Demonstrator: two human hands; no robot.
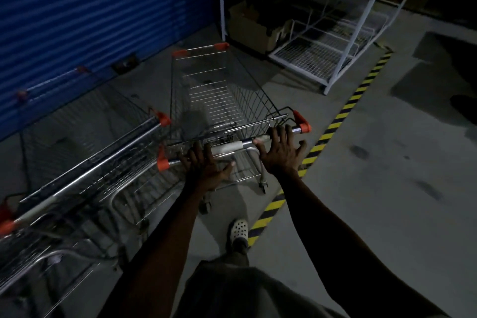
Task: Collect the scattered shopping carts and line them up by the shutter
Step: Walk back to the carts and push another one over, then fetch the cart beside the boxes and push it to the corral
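Observation:
A wire shopping cart (219,95) with orange corner caps stands in front of me, its nose pointing at the corner beside the blue shutter (90,15). My left hand (204,165) grips the left part of the cart's handle bar (229,148), fingers curled over it and thumb stretched out. My right hand (281,152) rests on the right part of the bar with its fingers spread and nearly straight. A second cart (85,137) stands parallel on the left, along the shutter. A third cart (38,245) sits behind the second one at the lower left.
A white wire rack (325,59) and a cardboard box (247,28) stand just beyond the cart's nose. Yellow-black hazard tape (335,124) runs diagonally across the concrete floor on the right. My foot in a white clog (238,230) is behind the cart.

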